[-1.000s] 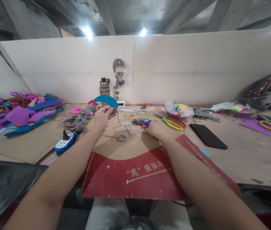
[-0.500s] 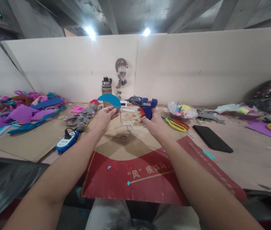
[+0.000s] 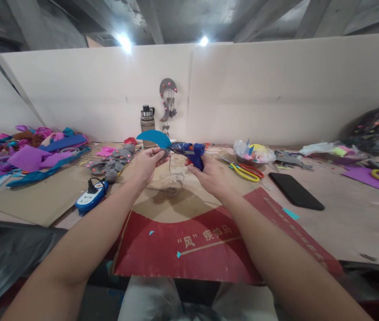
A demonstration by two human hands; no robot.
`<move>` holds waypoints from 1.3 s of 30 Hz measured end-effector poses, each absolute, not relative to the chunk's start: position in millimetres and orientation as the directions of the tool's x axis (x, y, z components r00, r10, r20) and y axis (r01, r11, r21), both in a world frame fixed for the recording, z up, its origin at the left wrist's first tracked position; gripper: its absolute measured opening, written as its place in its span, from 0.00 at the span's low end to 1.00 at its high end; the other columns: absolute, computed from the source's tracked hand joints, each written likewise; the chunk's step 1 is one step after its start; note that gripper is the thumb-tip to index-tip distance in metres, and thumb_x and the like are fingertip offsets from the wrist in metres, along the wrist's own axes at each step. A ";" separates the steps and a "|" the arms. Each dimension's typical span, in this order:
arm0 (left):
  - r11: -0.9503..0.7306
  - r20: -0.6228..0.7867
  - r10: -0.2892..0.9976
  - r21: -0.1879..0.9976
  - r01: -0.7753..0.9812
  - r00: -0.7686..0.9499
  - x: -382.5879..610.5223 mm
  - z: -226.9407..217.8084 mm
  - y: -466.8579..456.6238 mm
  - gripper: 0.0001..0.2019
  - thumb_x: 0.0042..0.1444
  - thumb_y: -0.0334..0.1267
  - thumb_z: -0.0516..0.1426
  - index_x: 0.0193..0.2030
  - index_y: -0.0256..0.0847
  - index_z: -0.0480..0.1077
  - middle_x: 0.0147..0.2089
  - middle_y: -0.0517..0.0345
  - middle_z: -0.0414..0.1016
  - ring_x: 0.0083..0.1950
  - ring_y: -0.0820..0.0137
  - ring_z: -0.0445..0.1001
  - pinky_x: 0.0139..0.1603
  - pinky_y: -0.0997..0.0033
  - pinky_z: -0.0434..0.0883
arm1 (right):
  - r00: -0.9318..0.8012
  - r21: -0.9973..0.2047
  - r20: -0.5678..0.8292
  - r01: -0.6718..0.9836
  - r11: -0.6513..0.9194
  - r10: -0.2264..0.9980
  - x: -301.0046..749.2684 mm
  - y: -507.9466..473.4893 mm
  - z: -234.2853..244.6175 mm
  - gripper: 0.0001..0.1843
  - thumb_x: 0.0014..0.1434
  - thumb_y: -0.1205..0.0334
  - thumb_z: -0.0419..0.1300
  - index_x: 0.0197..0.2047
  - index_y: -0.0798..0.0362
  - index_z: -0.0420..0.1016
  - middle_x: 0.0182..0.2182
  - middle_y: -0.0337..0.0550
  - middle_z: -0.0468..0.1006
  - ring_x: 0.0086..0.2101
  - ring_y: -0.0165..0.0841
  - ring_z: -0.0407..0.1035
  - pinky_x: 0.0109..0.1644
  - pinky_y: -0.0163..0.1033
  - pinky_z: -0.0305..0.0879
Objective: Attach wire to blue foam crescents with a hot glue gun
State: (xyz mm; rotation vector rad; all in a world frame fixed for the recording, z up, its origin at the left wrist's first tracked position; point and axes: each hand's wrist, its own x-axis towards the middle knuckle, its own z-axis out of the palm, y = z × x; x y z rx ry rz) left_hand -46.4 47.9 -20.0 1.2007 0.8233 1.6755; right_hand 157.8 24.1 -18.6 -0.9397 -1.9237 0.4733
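Observation:
My left hand (image 3: 149, 164) pinches a blue crescent-shaped felt piece (image 3: 154, 137) near its right end. A small grey piece (image 3: 166, 154) shows at those fingertips, and a thin grey cord (image 3: 176, 183) trails below it to the cardboard. In my right hand (image 3: 208, 173) is a blue glue gun (image 3: 192, 152), its grip wrapped by my fingers. The gun's nozzle points left and reaches the right end of the crescent; whether it touches I cannot tell. Beneath both hands lies a red-and-brown cardboard sheet (image 3: 189, 263).
A blue-and-white power strip (image 3: 92, 198) and grey felt pieces (image 3: 115, 162) lie left. Right are yellow-handled scissors (image 3: 244, 173) and a black phone (image 3: 296, 191). A bottle (image 3: 147, 122) stands behind, near a grey moon hanging (image 3: 168, 87). Coloured felt scraps (image 3: 28, 158) pile far left.
My right hand has moved the glue gun left, bringing its nozzle to the blue crescent. The left hand keeps its pinch. At far left, another person's hand has left the view.

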 end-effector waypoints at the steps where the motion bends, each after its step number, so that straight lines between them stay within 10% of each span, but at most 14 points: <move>1: -0.384 0.358 0.923 0.881 -0.277 -0.140 -46.1 -20.2 48.1 0.08 0.43 0.34 0.64 0.29 0.34 0.71 0.31 0.56 0.74 0.36 0.71 0.76 0.46 0.64 0.73 | -0.288 -0.627 0.578 0.443 0.641 0.764 157.4 24.0 -19.0 0.19 0.57 0.59 0.54 0.52 0.51 0.65 0.46 0.48 0.75 0.46 0.39 0.68 0.52 0.46 0.62; 39: -0.411 0.386 0.900 0.906 -0.101 -0.203 -41.1 -21.5 47.9 0.07 0.44 0.36 0.64 0.28 0.34 0.73 0.30 0.55 0.75 0.34 0.72 0.75 0.45 0.65 0.74 | -0.305 -0.574 0.616 0.458 0.679 0.726 154.8 24.8 -25.9 0.19 0.58 0.60 0.51 0.54 0.52 0.65 0.42 0.46 0.74 0.40 0.37 0.68 0.47 0.44 0.64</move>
